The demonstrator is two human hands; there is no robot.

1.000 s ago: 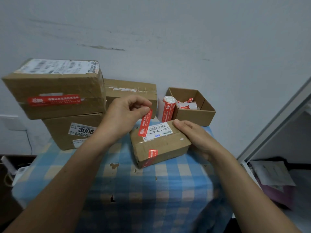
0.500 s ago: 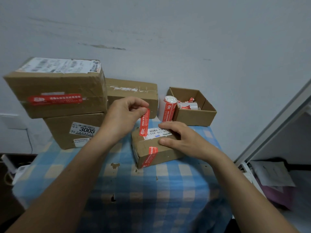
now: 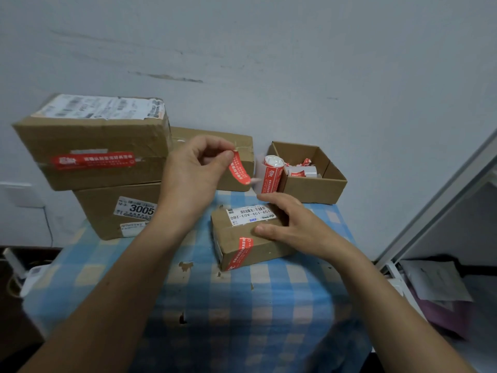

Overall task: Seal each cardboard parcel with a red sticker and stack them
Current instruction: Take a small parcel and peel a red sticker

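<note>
The left hand (image 3: 193, 173) is raised above the tabletop (image 3: 242, 313), thumb and forefinger pinching one end of a red sticker (image 3: 239, 168). The other fingers are curled in behind. The strip hangs free below the fingertips, bowed along its length and touching nothing else.

The right hand (image 3: 293, 224) lies lower and a little nearer, on the small parcel (image 3: 242, 238). Its fingers are stretched fairly straight across the right part of the top and the thumb rests by the near top edge. It is steadying the box rather than gripping it. That parcel sits on the cloth near the middle of the tabletop, turned at a slant. A white barcode label (image 3: 251, 214) is on its top, and another red strip (image 3: 240, 253) is already stuck over its near left corner.

To the left, two bigger parcels are stacked. The upper parcel (image 3: 94, 138) carries a long red strip (image 3: 92, 160) across its near face and overhangs the lower parcel (image 3: 107, 211), whose label reads 3005. Behind the raised hand, against the wall, stands a third parcel (image 3: 243, 146).

At the far right of the tabletop is an open carton (image 3: 312, 188) with torn red and white scraps (image 3: 300, 170) inside. A sticker roll (image 3: 271, 173) stands upright at its left wall; I cannot tell whether inside or outside it. The cloth is blue check with small holes. Off the right edge, lower down, lie some papers (image 3: 435, 281).
</note>
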